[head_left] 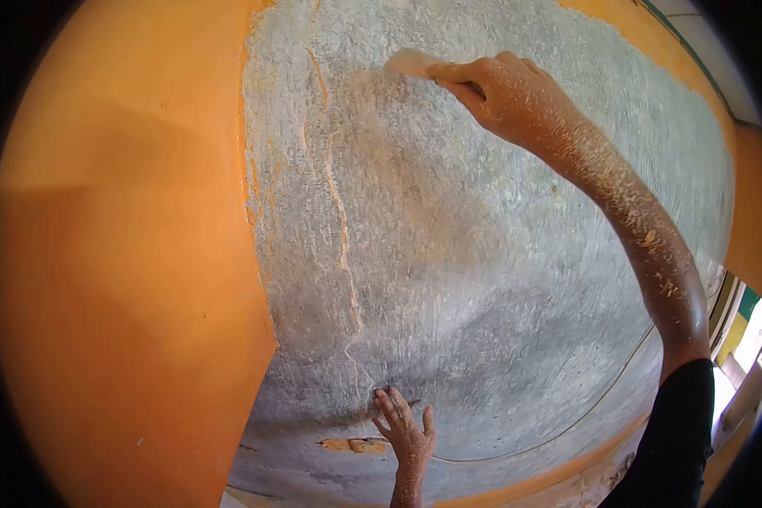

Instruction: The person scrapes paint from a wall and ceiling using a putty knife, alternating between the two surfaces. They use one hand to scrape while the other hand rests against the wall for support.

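My right hand (510, 91) is raised high and closed around a scraper (410, 63), which is blurred by motion and held at the grey wall (483, 254). Most of its handle is hidden in my fingers. Pale flakes and dust cover my right hand and forearm. Lower down, my left hand (405, 433) rests against the wall with its fingers spread, holding nothing. A pale, jagged crack (342, 224) runs down the wall from near the top to just beside my left fingertips.
Orange painted wall (127, 279) stands to the left, meeting the grey area at a ragged paint edge. A thin cable (559, 434) curves along the lower wall. An orange patch (356, 444) lies left of my left wrist. Toward the right edge is a bright opening (749, 339).
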Available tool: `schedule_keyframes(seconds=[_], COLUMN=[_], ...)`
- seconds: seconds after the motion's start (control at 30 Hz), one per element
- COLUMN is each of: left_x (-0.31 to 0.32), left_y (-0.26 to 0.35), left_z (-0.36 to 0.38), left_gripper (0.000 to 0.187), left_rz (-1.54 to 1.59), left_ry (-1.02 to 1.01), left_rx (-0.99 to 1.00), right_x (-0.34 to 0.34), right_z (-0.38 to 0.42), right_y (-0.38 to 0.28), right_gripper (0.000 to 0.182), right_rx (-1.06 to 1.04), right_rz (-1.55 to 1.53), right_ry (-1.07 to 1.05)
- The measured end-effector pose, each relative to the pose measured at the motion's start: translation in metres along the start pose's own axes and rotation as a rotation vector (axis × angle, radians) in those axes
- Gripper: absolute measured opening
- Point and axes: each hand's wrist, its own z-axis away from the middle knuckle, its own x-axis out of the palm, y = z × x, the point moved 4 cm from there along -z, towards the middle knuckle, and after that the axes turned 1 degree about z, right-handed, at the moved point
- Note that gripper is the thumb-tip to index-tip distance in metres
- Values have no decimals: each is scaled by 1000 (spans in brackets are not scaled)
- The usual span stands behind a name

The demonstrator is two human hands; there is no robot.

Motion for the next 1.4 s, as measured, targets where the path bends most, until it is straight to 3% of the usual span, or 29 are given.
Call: schedule_keyframes(seconds=[0.1,0.2,0.37,0.57,0.7,0.8,0.9,1.1,1.2,1.3,1.4], left_x=[21,36,58,59,55,59,60,61,60,60,62], left_y=[-6,-15,-18,-15,-13,-10,-8,-10,-14,-14,-16], left_z=[-6,-8,-13,-13,-13,-12,-16,-12,-14,-12,-13], left_gripper=[89,96,110,118,114,113,113,115,119,120,120], left_rz=[47,27,-21,-8,-91,-51,-54,-26,-76,-64,-74], left_ry=[50,30,151,155,196,214,199,155,157,118,88], left_rx=[47,64,98,109,106,107,92,70,108,99,93], right_x=[6,-13,0,-1,8,15,-4,-5,-9,1,8], right_z=[-9,-3,-10,-30,-46,-69,-94,-96,-98,-114,-122], right_y=[-4,-8,-1,-9,-5,-4,-13,-13,-8,-12,-13], right_gripper=[25,25,25,25,25,24,34,36,33,33,34], right_rx=[60,116,60,40,-73,36,125,17,103,40,46], right_rz=[-18,-40,8,37,51,-35,-62,-79,-67,-59,-29], right_ry=[-2,-162,-75,-21,106,28,-65,-63,-119,-34,-101])
